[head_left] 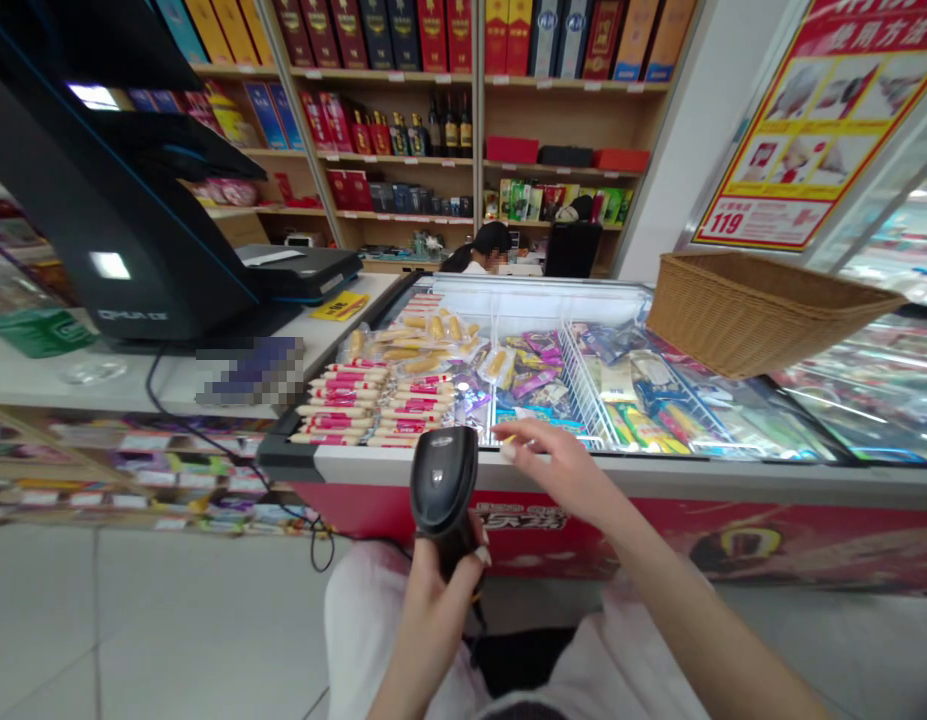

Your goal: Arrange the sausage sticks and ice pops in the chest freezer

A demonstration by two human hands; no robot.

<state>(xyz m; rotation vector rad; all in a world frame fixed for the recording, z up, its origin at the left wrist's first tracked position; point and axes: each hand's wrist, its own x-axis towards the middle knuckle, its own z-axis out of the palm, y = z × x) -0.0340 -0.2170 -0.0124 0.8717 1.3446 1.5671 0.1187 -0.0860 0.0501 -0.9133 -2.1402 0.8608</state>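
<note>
My left hand [442,590] is wrapped around the handle of a black barcode scanner [443,482], held upright in front of the freezer's near edge. A cable trails below the scanner. My right hand [557,468] hovers by the front rim of the chest freezer [673,468], its fingers loosely bent and apart, holding nothing I can make out. Just beyond the scanner, rows of wrapped ice-cream sticks [343,405] with pink bands lie in the freezer. Behind them are bagged yellow ice creams [425,340]. White wire dividers [583,385] separate these from colourful packets [538,360].
A wicker basket [740,315] rests on the freezer's right side. On the left counter [155,385] stands a black checkout machine [140,220], with a cable hanging down. A person [489,245] sits behind the freezer, before shelves [399,160] of boxes and bottles.
</note>
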